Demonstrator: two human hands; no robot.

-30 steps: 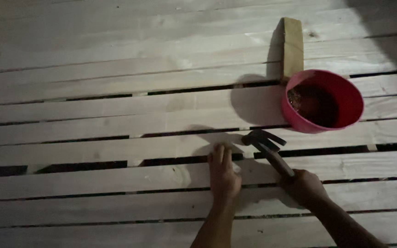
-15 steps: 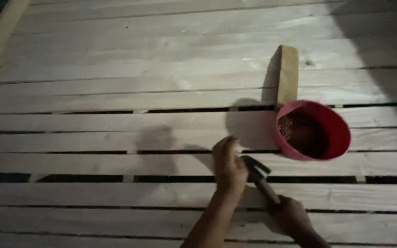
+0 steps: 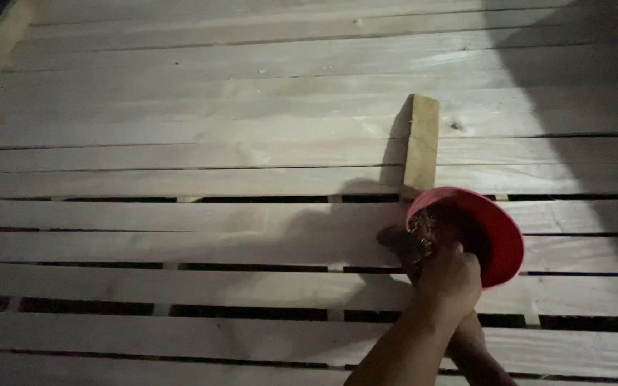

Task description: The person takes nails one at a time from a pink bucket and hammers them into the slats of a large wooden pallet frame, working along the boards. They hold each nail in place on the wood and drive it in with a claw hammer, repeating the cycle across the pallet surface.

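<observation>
Wide view first: a slatted surface (image 3: 180,236) of pale planks fills the frame. The boards run left to right, with dark gaps between them.

On it lies a short wooden block (image 3: 421,143). Its long axis crosses the boards and points away from the person, and its near end sits just behind the bowl.

The red bowl (image 3: 506,239) stands right of centre, near the person. It looks tipped, with its mouth turned left and towards the camera.

The left hand (image 3: 448,275) is over the bowl's near rim, knuckles up, fingers curled down inside. The fingertips are hidden, so I cannot tell whether that grip has closed on anything.

The right hand (image 3: 472,343) is tucked under the left forearm and mostly covered, so I can't tell its grip either.

Just left of the bowl there's a dark shape (image 3: 393,239) on the plank. It may be a tool head, but it's too dim to call.

Smallest of all is a tangle of thin metal pieces (image 3: 420,225), probably nails, glinting at the bowl's left lip.

As I read it, the step in hand is a reach into the bowl for those pieces. Lifting one out of that tangle calls for a fine fingertip pinch, and for keeping the tipped bowl steady.
</observation>
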